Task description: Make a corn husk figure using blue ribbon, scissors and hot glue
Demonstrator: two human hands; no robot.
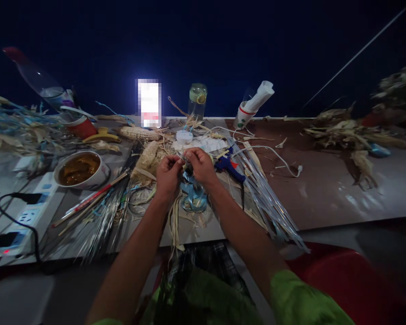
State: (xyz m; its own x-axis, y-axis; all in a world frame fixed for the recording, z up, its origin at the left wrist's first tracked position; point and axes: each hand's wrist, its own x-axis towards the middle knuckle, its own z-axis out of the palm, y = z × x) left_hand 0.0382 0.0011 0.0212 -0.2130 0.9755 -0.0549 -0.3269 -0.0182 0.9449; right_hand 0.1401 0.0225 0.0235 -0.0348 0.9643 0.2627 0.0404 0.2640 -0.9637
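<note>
My left hand (169, 175) and my right hand (200, 166) meet over the middle of the table, fingertips pinched close together. Between them is something small and thin that I cannot make out. Just below the hands lies a loop of light blue ribbon (196, 203). A blue glue gun (230, 167) rests right of my right hand, beside a bundle of clear glue sticks (274, 194). Left of my left hand is a corn cob (146, 158), with another cob (140, 133) behind it. Pale dry husk strips (174, 221) hang at the table's front edge.
At left stand a bowl of brown liquid (81, 170), a power strip (29, 221) with plugged cables and a bundle of thin wires (101, 225). Along the back are a lit screen (149, 101), a bottle (197, 101) and a paper cup (244, 115). Dry husks (338, 131) lie far right.
</note>
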